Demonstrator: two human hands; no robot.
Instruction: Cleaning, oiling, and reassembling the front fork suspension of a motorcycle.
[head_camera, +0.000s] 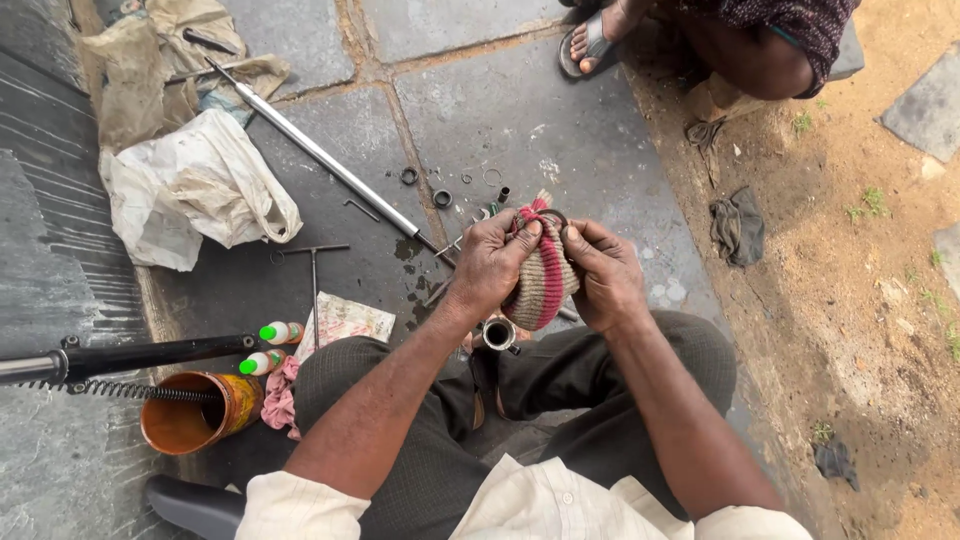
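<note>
ring in cloth: the dark metal ring (553, 217) shows only as an arc above the striped knitted cloth (542, 280); the rest is wrapped
left hand (494, 262): fingertips buried in that cloth
right hand (604, 272): palm turned away
black fork tube (130, 357): left of the cloth, cut by the frame's left edge
other person: above the cloth, only a sandalled foot (592, 42) and bent knee, cut by the top edge
small washers (441, 198): too small to tell apart

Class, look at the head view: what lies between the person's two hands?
A striped knitted cloth lies bunched between the left hand and the right hand; both grip it, with a small dark ring at its top. The head view shows this.
</note>
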